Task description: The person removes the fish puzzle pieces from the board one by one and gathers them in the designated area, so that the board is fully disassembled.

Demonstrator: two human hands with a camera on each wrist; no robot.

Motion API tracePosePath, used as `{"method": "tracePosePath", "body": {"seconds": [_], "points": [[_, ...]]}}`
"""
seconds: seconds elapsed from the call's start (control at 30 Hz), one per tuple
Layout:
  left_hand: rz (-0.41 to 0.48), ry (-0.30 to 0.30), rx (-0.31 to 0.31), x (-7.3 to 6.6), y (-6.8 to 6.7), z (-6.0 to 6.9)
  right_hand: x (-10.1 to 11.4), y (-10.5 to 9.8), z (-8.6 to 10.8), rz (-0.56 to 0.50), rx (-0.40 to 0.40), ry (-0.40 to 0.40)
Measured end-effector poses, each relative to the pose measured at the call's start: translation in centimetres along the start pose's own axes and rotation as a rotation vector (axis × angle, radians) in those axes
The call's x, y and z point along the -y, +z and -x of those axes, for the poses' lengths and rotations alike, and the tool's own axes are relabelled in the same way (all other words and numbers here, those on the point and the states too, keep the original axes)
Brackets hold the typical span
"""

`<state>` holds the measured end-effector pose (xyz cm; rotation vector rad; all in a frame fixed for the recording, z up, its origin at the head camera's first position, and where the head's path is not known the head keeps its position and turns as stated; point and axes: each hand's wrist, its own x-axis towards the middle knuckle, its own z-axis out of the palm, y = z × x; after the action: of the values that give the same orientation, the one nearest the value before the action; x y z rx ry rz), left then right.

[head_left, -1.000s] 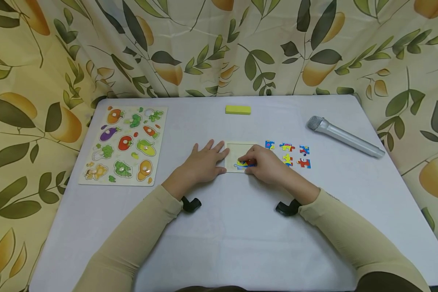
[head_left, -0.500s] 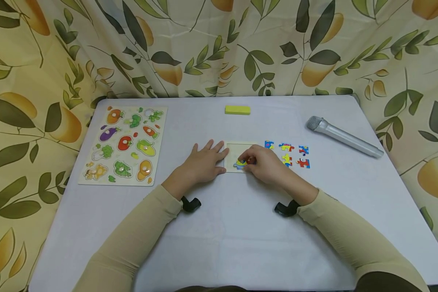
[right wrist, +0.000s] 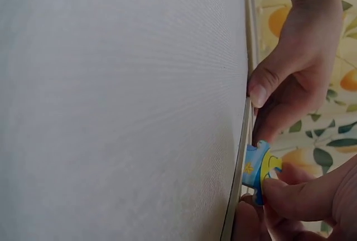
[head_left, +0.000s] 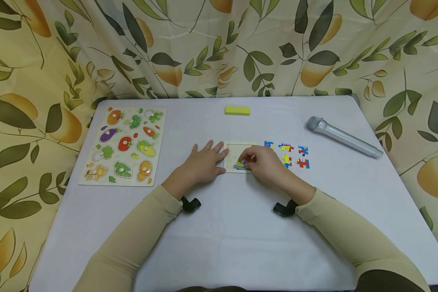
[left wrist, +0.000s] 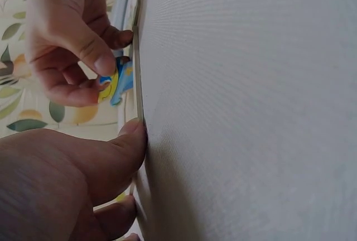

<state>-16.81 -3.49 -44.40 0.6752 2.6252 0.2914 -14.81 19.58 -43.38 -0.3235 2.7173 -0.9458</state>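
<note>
A small pale puzzle board (head_left: 237, 151) lies on the white table in front of me. With fingers spread, my left hand (head_left: 203, 163) rests on the table, its thumb and fingertips touching the board's left edge. My right hand (head_left: 264, 163) bends over the board and pinches a blue-and-yellow jigsaw piece (right wrist: 257, 163) between thumb and fingers. In both wrist views this jigsaw piece (left wrist: 116, 85) stands tilted up from the board. Whether it is one piece or joined pieces I cannot tell. The right hand covers the board's right side.
Several loose jigsaw pieces (head_left: 286, 147) lie right of the board. A vegetable peg puzzle (head_left: 122, 158) is at the left, a yellow block (head_left: 237, 110) at the back, and a silver microphone (head_left: 344, 137) at the right. Patterned curtain (head_left: 204, 48) hangs behind the table (head_left: 219, 235).
The right fingers have shifted slightly on the piece, and the red patch seen beside them earlier is now hidden. My left hand stays at the board's edge.
</note>
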Motion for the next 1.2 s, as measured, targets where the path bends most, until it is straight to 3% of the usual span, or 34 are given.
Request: {"method": "tracePosePath", "body": {"seconds": [0.33, 0.6, 1.2], "points": [[-0.008, -0.007, -0.007, 0.1, 0.3, -0.2, 0.0, -0.6, 0.1, -0.088, -0.014, -0.007], [-0.018, -0.008, 0.003, 0.1, 0.3, -0.2, -0.3, -2.0, 0.7, -0.175, 0.034, 0.1], [-0.026, -0.009, 0.018, -0.1, 0.0, 0.0, -4.5, -5.8, 4.1, -0.054, -0.019, 0.159]]}}
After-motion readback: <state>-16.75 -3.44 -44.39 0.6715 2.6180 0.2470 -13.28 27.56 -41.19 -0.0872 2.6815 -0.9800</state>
